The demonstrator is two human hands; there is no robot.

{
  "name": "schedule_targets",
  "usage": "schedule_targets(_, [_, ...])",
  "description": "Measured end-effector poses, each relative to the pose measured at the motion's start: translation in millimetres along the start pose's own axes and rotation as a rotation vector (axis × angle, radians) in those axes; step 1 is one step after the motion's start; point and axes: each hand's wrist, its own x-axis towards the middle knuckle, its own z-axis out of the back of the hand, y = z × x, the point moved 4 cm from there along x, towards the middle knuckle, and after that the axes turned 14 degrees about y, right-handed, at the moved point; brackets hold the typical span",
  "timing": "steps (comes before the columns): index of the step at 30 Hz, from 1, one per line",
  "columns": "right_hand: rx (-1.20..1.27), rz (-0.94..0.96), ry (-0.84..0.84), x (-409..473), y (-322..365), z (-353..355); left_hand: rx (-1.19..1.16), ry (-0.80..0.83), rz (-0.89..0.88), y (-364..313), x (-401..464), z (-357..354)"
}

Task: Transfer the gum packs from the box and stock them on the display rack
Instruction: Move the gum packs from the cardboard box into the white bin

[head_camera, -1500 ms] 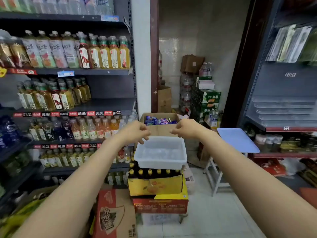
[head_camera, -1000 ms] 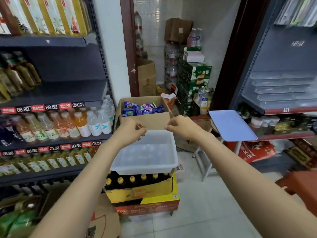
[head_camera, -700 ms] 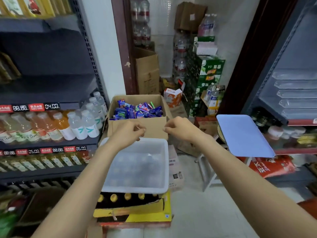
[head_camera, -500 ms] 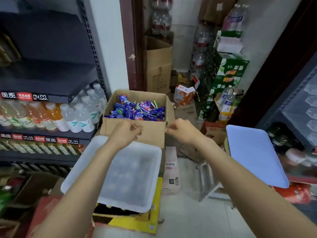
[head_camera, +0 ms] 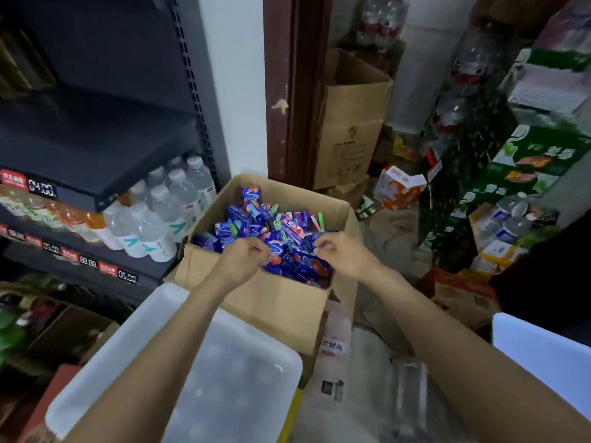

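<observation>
Cardboard walls of the box point(head_camera: 275, 302) now sit right under my wrists, where a moment ago my hands hung short of its near edge, over the white tub point(head_camera: 224, 394). My left hand point(head_camera: 241, 262) and right hand point(head_camera: 339, 254) have both reached the gum packs point(head_camera: 265, 231) heaped inside; fingers curled, each seems to pinch a blue wrapper, though blur leaves that unsure. Nothing has left the box, so stocking has yet to begin. My view has also tipped downward and closer.
</observation>
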Motion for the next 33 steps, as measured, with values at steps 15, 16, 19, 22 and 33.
schedule_targets(15, [-0.051,0.050,0.115,200,-48,15,0.205,-0.216,0.366,63,142,17])
schedule_targets(16, [-0.072,0.040,0.137,209,-51,13,0.209,-0.217,0.390,68,146,17])
schedule_targets(19, [-0.117,0.047,0.241,232,-57,4,0.238,-0.204,0.412,78,156,22])
schedule_targets(22, [-0.168,0.055,0.295,244,-58,-6,0.185,-0.199,0.394,83,157,26])
schedule_targets(33, [-0.016,0.005,0.170,250,-62,-18,0.017,-0.278,0.339,72,141,18])
